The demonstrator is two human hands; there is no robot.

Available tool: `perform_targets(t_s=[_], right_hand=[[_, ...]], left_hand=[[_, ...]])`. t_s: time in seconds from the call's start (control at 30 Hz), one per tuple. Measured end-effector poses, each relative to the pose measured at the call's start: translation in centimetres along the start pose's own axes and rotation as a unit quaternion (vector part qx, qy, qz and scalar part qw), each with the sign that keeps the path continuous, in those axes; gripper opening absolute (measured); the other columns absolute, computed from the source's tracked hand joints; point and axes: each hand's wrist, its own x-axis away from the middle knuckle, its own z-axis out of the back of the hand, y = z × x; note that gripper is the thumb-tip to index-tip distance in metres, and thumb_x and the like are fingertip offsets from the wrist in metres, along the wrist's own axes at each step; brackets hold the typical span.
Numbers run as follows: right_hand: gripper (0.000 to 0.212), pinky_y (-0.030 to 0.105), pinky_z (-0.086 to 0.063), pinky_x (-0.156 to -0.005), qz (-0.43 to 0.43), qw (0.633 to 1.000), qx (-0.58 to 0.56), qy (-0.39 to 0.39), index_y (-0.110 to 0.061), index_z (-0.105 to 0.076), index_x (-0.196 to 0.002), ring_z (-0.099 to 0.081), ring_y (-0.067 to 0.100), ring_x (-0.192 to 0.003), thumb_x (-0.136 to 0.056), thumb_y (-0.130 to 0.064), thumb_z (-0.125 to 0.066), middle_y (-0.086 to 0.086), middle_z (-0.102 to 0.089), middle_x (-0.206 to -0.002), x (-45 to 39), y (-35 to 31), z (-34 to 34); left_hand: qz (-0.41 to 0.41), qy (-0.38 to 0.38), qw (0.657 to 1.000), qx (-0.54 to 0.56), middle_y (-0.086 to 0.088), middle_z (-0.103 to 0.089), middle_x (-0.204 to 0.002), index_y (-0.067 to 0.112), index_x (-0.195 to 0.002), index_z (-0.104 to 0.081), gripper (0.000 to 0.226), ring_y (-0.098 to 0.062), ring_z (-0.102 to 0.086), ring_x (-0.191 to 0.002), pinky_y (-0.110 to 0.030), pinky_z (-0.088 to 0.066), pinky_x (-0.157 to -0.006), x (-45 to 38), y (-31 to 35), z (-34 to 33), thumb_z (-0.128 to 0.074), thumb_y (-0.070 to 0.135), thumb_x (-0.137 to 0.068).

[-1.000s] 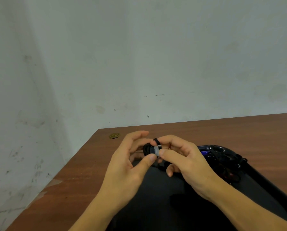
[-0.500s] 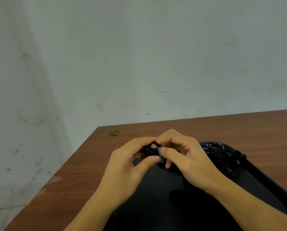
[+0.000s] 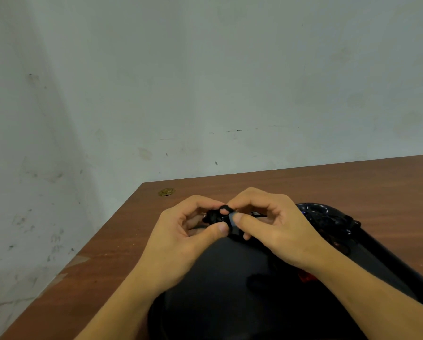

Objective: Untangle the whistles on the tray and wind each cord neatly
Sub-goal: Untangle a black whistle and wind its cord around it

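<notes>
Above a black tray (image 3: 402,253), the left hand (image 3: 178,241) and right hand (image 3: 274,229) both pinch one whistle (image 3: 226,218), its cord seemingly mostly wound; a tangled heap (image 3: 333,222) still waits in the tray's far corner.

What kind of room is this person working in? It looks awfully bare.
Probably a plain workroom or test space, not a home. A brown wooden table stands pushed into the corner of scuffed, unpainted-looking walls, and the only gear is a black tray of tangled cords.
</notes>
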Motion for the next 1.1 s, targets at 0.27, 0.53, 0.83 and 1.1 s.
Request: perform_targets(t_s=[0.27, 0.53, 0.83, 1.1], right_hand=[[0.02, 0.037, -0.059, -0.078, -0.014, 0.998, 0.061, 0.013, -0.026, -0.075, -0.108, -0.069, 0.012, -0.095, -0.096, -0.014, -0.064, -0.012, -0.071, -0.101, -0.03, 0.49, -0.29], [0.019, 0.027, -0.058, -0.07, -0.041, 0.999, 0.012, 0.026, -0.024, -0.077, -0.105, -0.071, 0.012, -0.09, -0.094, -0.013, -0.066, -0.007, -0.076, -0.097, -0.11, 0.14, -0.26], [0.016, 0.019, -0.054, -0.07, -0.021, 0.997, 0.041, 0.06, -0.027, -0.078, -0.098, -0.07, 0.008, -0.081, -0.09, -0.014, -0.072, -0.011, -0.076, -0.088, -0.11, 0.07, -0.39], [0.011, 0.021, -0.054, -0.059, -0.118, 0.979, -0.164, -0.003, -0.017, -0.079, -0.081, -0.067, 0.009, -0.068, -0.07, -0.019, -0.078, 0.005, -0.075, -0.081, -0.27, 0.09, 0.23]], left_hand=[[0.018, 0.025, 1.0, 0.005, 0.0, -0.074, -0.095, 0.013, -0.101, -0.07, 0.022, -0.02, -0.074, -0.087, -0.032, -0.061, -0.081, -0.09, -0.33, -0.2, -0.074, -0.001, -0.084], [0.015, 0.045, 0.998, 0.048, -0.007, -0.076, -0.09, 0.008, -0.1, -0.069, 0.019, -0.026, -0.075, -0.08, -0.033, -0.061, -0.076, -0.2, -0.59, -0.24, -0.071, -0.004, -0.085], [-0.004, 0.03, 0.998, 0.063, -0.007, -0.073, -0.09, 0.01, -0.095, -0.068, 0.018, -0.026, -0.073, -0.075, -0.028, -0.058, -0.073, -0.33, -0.74, -0.36, -0.069, -0.006, -0.086], [0.034, -0.062, 0.988, 0.14, -0.009, -0.069, -0.098, 0.004, -0.1, -0.066, 0.016, -0.038, -0.071, -0.086, -0.038, -0.06, -0.081, -0.23, -0.78, 0.5, -0.067, -0.007, -0.088]])
